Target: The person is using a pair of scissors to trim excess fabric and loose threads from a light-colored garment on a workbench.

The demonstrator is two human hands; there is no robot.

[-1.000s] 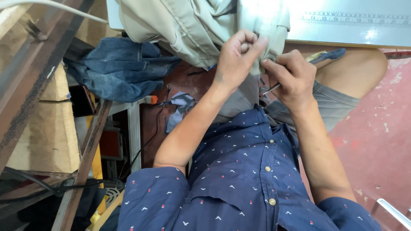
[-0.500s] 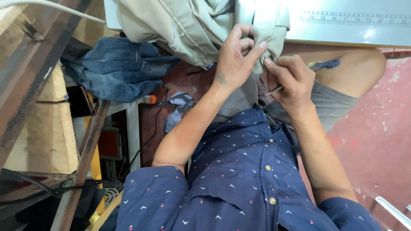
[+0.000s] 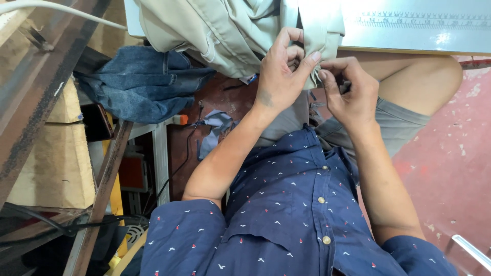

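We are pinching the hanging edge of a beige garment with our left hand, thumb and fingers closed on a fold of the cloth. Our right hand is pressing in just beside it, fingers curled shut at the same spot on the fabric; something thin and dark may be in that fist, but we cannot tell what. The garment is draping off the pale worktable down toward our lap, above our grey shorts. A heap of blue denim is lying to the left, well apart from the hands, and a fabric scrap is sitting on the red floor. Progress is hard to judge: the work looks mid-way, both hands busy at one small point, with no finished edge showing.
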